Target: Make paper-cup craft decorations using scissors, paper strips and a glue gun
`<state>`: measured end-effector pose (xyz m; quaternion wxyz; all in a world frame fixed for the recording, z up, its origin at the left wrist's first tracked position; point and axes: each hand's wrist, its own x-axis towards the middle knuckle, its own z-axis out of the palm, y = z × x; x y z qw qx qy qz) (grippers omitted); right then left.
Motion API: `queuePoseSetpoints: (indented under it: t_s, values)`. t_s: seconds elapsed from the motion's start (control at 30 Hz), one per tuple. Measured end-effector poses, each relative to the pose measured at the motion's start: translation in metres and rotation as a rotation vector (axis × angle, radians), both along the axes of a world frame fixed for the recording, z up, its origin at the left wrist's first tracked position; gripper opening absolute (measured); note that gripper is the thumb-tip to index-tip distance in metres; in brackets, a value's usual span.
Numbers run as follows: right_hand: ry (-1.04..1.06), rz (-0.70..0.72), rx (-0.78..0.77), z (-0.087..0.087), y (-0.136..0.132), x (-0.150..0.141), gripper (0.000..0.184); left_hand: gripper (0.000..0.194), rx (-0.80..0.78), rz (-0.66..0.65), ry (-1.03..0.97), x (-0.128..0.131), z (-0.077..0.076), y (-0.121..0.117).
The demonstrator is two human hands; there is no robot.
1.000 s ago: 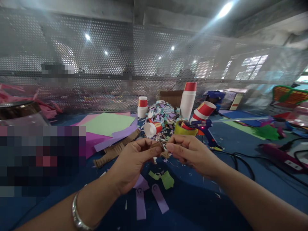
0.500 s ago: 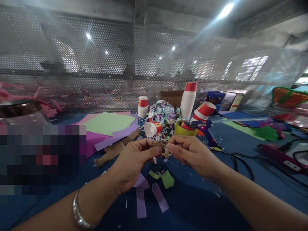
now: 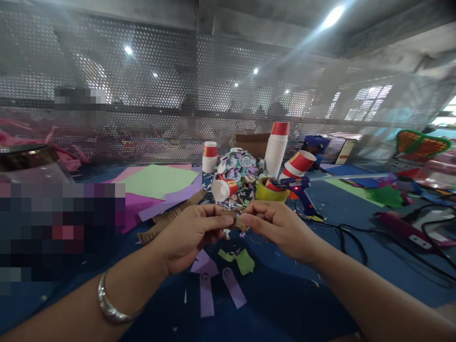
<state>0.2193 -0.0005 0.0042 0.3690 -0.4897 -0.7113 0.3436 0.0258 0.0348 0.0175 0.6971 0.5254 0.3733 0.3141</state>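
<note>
My left hand [image 3: 190,235], with a silver bangle on the wrist, pinches a small brown piece of cardboard [image 3: 231,214] between thumb and fingers. From the other side my right hand [image 3: 281,230] is closed on the same piece, fingertips close to those of the left. Fingers cover much of the cardboard. Below them on the blue table lie two purple paper strips [image 3: 234,288] with dark curved marks, a purple scrap [image 3: 204,262] and green scraps [image 3: 245,262]. Beyond the hands a red and white paper cup [image 3: 224,189] rests on its side.
Behind the hands are a heap of decorated paper pieces [image 3: 235,164], a tall cup stack [image 3: 276,151] and a yellow tape roll [image 3: 270,191] with a blue glue gun [image 3: 301,187] on it. Coloured paper sheets [image 3: 160,181] lie left; a power strip [image 3: 409,230] and black cables lie right.
Both hands have shifted slightly left in view and are a little closer together. The cardboard piece now shows stretched between them. The whole scene has drifted slightly left.
</note>
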Motion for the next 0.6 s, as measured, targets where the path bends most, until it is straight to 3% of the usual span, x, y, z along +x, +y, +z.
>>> queuePoseSetpoints:
  t_s: [0.6]
  values:
    - [0.069, -0.009, -0.091, -0.008, 0.009, -0.003, 0.034, 0.015, -0.047, 0.054, -0.088, 0.001, -0.012, 0.010]
